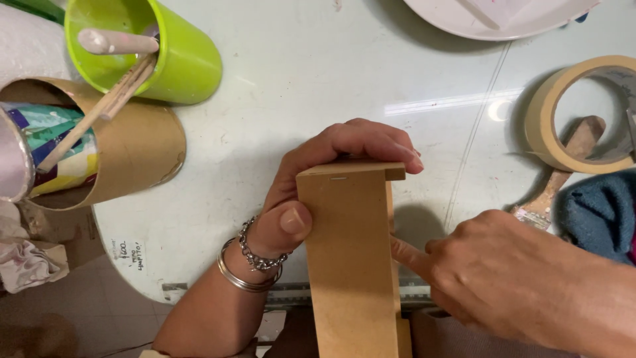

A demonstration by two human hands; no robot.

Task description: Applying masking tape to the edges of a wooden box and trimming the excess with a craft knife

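A tan wooden box-like piece [350, 265] stands on edge at the near rim of the pale table [331, 73]. My left hand [318, 179] is shut on its top end, fingers curled over the far side and thumb pressed on the near face. It wears a chain bracelet and a bangle. My right hand [490, 272] comes in from the right, its index fingertip touching the piece's right edge. A small metal staple shows near the top of the wood.
A lime green cup [179, 59] with a brush handle stands at the back left beside a cardboard tube [139, 146] holding sticks. A roll of masking tape [563, 126], a paintbrush [563, 176], a blue cloth [603, 209] and a white plate [490, 20] lie to the right.
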